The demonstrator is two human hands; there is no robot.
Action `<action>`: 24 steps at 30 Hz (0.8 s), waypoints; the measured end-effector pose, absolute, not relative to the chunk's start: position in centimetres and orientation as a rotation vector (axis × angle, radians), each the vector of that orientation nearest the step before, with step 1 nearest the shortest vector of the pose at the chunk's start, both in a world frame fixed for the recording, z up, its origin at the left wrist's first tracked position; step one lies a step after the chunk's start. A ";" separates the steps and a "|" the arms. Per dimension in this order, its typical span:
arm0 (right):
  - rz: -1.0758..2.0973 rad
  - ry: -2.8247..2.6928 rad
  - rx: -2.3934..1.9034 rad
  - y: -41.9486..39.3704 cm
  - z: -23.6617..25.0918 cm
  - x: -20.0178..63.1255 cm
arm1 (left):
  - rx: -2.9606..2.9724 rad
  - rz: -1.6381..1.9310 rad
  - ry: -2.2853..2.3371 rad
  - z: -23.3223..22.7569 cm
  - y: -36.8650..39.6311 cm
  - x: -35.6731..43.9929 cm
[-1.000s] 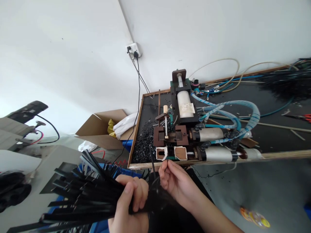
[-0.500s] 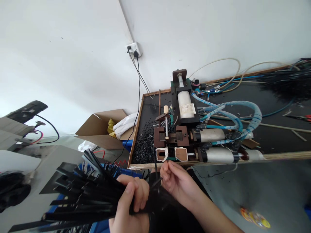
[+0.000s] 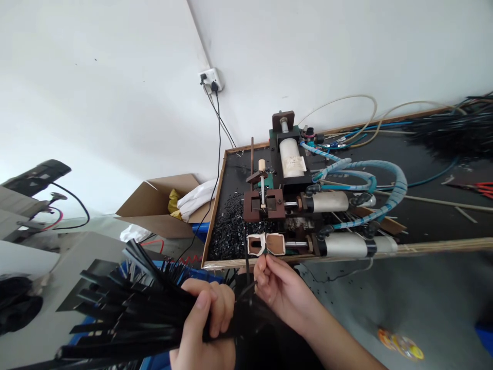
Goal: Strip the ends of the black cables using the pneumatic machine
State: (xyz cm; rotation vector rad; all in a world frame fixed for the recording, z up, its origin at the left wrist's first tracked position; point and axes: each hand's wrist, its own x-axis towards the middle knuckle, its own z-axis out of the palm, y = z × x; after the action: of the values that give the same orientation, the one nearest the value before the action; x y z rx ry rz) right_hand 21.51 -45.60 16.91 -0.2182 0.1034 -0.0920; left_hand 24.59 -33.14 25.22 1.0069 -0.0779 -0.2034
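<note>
Machine (image 3: 292,205) on bench (image 3: 423,246) near its front-left corner; pellet heap (image 3: 227,231) left of it along the left edge. Cardboard box (image 3: 162,205) off the bench's left side. Strip tangle (image 3: 454,128) at the back-right

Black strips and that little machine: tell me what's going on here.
A person sits at a workbench facing a small pneumatic machine fed by blue air hoses. The left hand grips a fanned bundle of black plastic strips. The right hand pinches a single black strip, holding it upright just in front of the machine's white-edged slot. Black offcuts lie heaped on the bench beside the machine.
</note>
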 end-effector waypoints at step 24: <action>-0.772 0.321 -2.061 -43.4 19.0 18.6 | 1.014 -0.175 -0.119 24.7 -29.7 20.3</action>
State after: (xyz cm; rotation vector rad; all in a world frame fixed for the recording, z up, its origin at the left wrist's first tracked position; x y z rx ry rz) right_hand 18.58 -43.36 18.96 -2.0613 0.3214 -0.7719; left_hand 20.30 -29.72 24.73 1.0139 -0.1188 -0.1751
